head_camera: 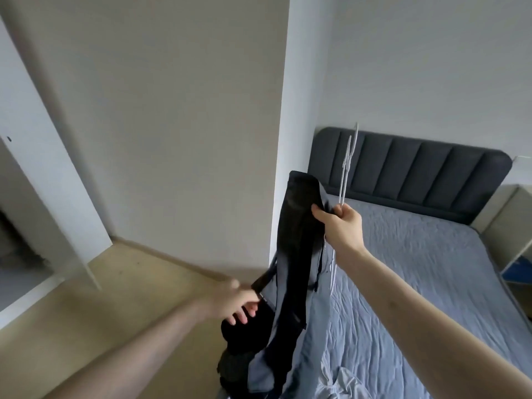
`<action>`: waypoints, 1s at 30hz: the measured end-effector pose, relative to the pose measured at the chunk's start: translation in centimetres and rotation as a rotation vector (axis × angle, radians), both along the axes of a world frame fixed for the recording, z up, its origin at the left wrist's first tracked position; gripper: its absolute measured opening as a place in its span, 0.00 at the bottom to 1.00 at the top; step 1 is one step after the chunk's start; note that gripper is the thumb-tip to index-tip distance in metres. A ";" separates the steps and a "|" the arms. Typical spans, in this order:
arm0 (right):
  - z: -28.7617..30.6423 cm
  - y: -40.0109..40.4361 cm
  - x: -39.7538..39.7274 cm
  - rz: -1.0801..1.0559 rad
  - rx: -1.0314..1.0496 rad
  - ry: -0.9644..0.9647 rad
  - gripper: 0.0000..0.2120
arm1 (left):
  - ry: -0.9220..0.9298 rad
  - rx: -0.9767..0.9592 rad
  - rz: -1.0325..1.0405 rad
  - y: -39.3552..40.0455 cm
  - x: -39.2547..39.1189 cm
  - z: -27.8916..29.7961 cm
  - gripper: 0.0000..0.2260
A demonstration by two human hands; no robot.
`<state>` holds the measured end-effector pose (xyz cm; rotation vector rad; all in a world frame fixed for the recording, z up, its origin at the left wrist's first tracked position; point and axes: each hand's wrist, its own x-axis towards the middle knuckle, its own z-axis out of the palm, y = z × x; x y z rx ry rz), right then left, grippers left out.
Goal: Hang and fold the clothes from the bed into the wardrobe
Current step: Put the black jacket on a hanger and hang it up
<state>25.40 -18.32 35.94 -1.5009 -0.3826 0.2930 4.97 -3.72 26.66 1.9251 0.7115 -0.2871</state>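
Grey-sheeted bed (417, 269) beside white wall (172, 110), tan floor (115, 283).

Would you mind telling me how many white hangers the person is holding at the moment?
2, as far as I can tell: both white hangers are in the right hand, hooks up before the headboard, beside the dark garment. Overlap may hide another.
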 end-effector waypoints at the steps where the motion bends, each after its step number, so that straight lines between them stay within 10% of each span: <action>1: 0.0 0.0 -0.1 -0.006 0.013 0.009 0.27 | 0.118 -0.003 -0.079 -1.3 -0.2 -1.4 0.18; 5: 0.5 0.3 -0.3 -0.012 0.054 0.009 0.27 | 0.143 0.110 0.005 -3.3 0.8 -6.0 0.40; 12: 1.1 -1.3 0.4 -0.087 0.021 0.020 0.27 | -0.009 0.352 0.240 -2.9 2.4 -8.7 0.11; 24: -1.4 -6.5 3.9 -0.188 -0.067 0.136 0.27 | -0.302 1.112 0.291 8.1 3.3 2.4 0.18; 30: -2.2 -7.1 5.4 -0.140 -0.122 0.167 0.26 | -0.510 1.150 0.387 10.1 5.3 9.4 0.11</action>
